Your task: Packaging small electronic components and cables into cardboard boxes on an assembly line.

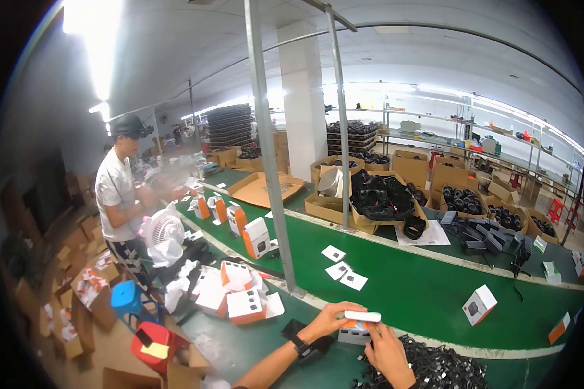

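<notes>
A small white and orange cardboard box (354,336) is between my two hands, over the near edge of the green conveyor belt. My left hand (336,320) grips its left and upper side, with a dark watch on the wrist. From the right, my right hand (387,355) closes on the same box, fingers near its top. A white flat edge (362,316) shows at the top of the box; whether it is a flap or a separate piece I cannot tell. Beside my right hand lies a heap of black cables (435,368). Something black (313,355) sits beneath my left wrist.
White and orange boxes (246,307) are piled at the left; others stand along the belt (396,269). White leaflets (352,280) lie on it. A metal post (272,155) rises ahead. A co-worker (118,194) stands beyond a white fan (165,229). Cartons hold black devices (383,194).
</notes>
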Motion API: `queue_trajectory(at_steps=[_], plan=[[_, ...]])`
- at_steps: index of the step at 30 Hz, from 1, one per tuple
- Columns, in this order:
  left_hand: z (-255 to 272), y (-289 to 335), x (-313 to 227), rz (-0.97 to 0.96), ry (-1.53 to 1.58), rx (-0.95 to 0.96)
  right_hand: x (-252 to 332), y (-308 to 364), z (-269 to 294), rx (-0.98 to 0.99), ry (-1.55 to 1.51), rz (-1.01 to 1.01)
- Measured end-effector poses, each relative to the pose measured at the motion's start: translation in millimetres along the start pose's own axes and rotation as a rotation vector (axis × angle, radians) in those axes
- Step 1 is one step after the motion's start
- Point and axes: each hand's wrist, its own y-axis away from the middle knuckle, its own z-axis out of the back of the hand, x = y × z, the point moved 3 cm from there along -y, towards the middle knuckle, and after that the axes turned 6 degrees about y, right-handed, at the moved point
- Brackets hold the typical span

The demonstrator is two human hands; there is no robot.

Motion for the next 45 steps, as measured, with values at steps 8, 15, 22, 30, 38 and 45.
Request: queue_trajectory(at_steps=[8, 15, 22, 30, 38, 45], plan=[[-25, 31, -41, -0.425, -0.548, 0.14, -8, 1, 5, -0.026, -0.071, 0.079], [-24, 36, -47, -0.428, -0.658, 0.186, -3, 21, 56, -0.404, 0.067, -0.118], [-33, 39, -61, -0.53, -0.938, 0.328, 10, 60, 147, -0.373, -0.124, -0.297], [-39, 31, -84, -0.437, -1.05, 0.202, -1, 68, 164, -0.539, -0.211, -0.218], [-73, 23, -71, -0.521, -1.116, -0.015, -20, 87, 172, -0.526, -0.227, -0.232], [-83, 26, -67, -0.576, -1.14, -0.09, -23, 89, 169, -0.47, -0.243, -0.217]])
